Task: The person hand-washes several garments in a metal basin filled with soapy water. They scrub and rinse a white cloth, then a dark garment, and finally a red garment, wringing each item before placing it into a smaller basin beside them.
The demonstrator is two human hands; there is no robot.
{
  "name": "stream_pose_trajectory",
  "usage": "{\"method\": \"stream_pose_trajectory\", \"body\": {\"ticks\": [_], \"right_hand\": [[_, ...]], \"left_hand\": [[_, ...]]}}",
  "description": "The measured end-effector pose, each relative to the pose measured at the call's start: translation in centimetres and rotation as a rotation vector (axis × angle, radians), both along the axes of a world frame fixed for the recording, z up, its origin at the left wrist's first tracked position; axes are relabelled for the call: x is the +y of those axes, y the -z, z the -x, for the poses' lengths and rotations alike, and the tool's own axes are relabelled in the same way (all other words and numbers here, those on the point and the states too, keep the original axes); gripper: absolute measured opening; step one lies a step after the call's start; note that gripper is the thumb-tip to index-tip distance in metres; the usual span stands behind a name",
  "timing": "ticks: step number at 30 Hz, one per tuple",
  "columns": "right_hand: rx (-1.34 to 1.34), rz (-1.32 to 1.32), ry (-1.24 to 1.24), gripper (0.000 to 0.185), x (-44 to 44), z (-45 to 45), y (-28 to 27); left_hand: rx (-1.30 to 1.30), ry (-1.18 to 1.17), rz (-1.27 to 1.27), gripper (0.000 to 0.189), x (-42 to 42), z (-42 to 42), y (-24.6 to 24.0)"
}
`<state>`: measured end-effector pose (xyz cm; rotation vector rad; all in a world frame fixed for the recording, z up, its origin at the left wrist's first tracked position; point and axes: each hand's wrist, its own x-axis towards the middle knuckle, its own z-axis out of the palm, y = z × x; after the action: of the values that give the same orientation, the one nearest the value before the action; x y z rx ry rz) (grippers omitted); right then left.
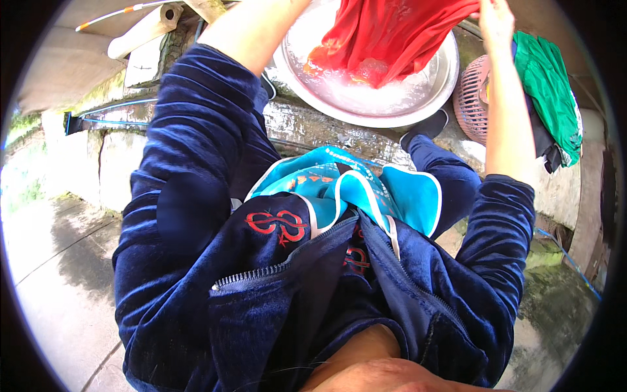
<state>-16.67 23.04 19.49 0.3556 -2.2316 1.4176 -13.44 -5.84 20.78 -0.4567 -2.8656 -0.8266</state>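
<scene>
A wet red cloth (387, 41) hangs from the top edge of the view into a round metal basin (362, 119). Its lower folds dip into the sudsy water (357, 98). My right hand (497, 22) grips the cloth's upper right corner, above the basin's right rim. Only my left forearm (259, 34) shows; the hand is past the top edge, so what it touches is hidden. The cloth's upper part is also cut off.
Right of the basin stands a pink plastic basket (471, 105), with green fabric (551, 93) and dark fabric (541, 139) beyond my forearm. A cut pipe-like piece (144, 32) lies upper left. My shoe (427, 128) rests near the basin; a blue apron (411, 196) covers my lap.
</scene>
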Motion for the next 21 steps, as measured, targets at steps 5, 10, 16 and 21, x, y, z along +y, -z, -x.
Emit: {"method": "stream_pose_trajectory", "body": {"ticks": [5,10,16,21], "right_hand": [[-0.21,0.134,-0.089,0.023,-0.3,1.8,12.6],[-0.295,-0.31,-0.009,0.021,-1.6,1.8,24.6],[-0.262,-0.337,-0.079,0.032,-4.8,-3.1,35.9],[-0.855,0.243,-0.31,0.051,-6.6,-7.2,41.9]], "left_hand": [[-0.168,-0.027,-0.203,0.025,0.2,-0.6,12.1],[-0.266,-0.139,-0.014,0.029,0.9,-2.3,23.5],[-0.721,-0.116,-0.108,0.039,2.1,-5.6,35.9],[-0.575,0.021,0.196,0.046,2.7,-9.0,41.9]]}}
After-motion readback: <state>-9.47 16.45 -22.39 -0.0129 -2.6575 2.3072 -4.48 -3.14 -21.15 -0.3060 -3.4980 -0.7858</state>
